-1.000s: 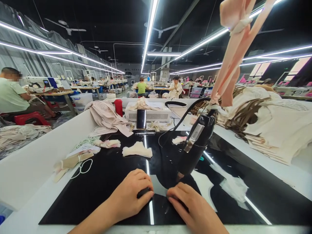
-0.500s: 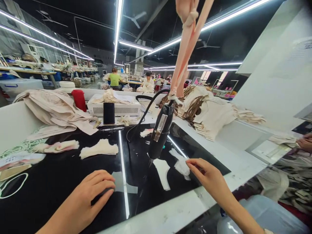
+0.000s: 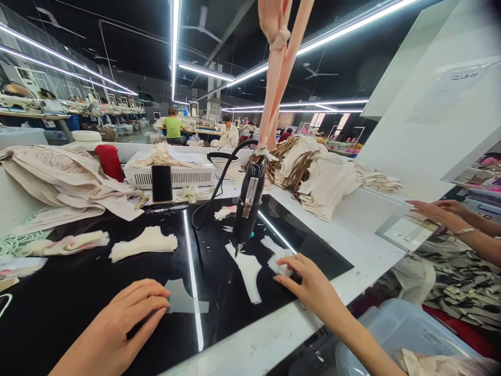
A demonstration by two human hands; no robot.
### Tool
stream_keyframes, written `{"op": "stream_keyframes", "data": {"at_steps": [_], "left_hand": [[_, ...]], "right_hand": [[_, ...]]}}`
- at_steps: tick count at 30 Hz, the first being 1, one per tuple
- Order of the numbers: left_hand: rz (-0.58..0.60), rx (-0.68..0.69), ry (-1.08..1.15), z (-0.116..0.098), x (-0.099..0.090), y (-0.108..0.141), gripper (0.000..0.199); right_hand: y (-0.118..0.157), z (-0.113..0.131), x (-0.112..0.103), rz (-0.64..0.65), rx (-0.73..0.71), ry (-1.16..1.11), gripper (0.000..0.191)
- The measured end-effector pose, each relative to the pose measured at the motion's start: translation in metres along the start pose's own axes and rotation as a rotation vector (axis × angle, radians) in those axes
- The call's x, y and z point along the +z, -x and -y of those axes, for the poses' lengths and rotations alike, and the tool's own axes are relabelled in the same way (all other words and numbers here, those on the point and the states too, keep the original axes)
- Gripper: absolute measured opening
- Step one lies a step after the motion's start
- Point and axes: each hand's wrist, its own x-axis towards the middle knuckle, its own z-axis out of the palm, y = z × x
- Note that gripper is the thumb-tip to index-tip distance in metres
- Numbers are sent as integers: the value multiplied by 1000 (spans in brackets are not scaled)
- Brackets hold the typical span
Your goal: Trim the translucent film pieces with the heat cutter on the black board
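My left hand (image 3: 121, 321) rests low over the black work surface (image 3: 148, 277), thumb and fingertips pinched at the left edge of a small translucent cut piece (image 3: 182, 297). My right hand (image 3: 307, 282) has its thumb and index finger apart beside a loose bunch of sheer white pieces (image 3: 277, 256); nothing shows between them. Between my hands lies a white cut fabric piece (image 3: 248, 274). A black pen-shaped power tool (image 3: 248, 203) hangs from a pink fabric strip (image 3: 274, 89), its thin tip just above that piece's upper end. Neither hand touches the tool.
A stack of cream pieces (image 3: 144, 243) lies at left, near a phone (image 3: 162, 183) leaning on a vented white box (image 3: 188, 176). Fabric piles (image 3: 58, 177) fill the back left. Another person's hands (image 3: 450, 214) are at right, above a clear plastic bin (image 3: 399, 334).
The view has turned right, so things sit further left. My right thumb and fingers have spread from a near pinch. The other person's hands have come further into view.
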Motion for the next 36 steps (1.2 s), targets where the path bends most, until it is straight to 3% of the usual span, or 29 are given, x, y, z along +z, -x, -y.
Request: {"op": "stream_keyframes", "data": {"at_steps": [7,18,26,33,36], "left_hand": [[0,1,9,-4,-2,-4,19],[-6,16,10,-5,-1,-5,18],[26,44,6,-4,-3,-8,15],[24,30,-7,-3,-1,-7,18],[28,28,15,-1,-1,-7,17]], "right_hand": [[-7,4,7,-22,-28,-13,35],[-24,-2,-16,-89,124,-218,42],[-30,-1,-27,-104,219,-448,38],[-37,-11,-35,-253,284,-738,50],[-35,-5,-38,-279,272,-865,51]]}}
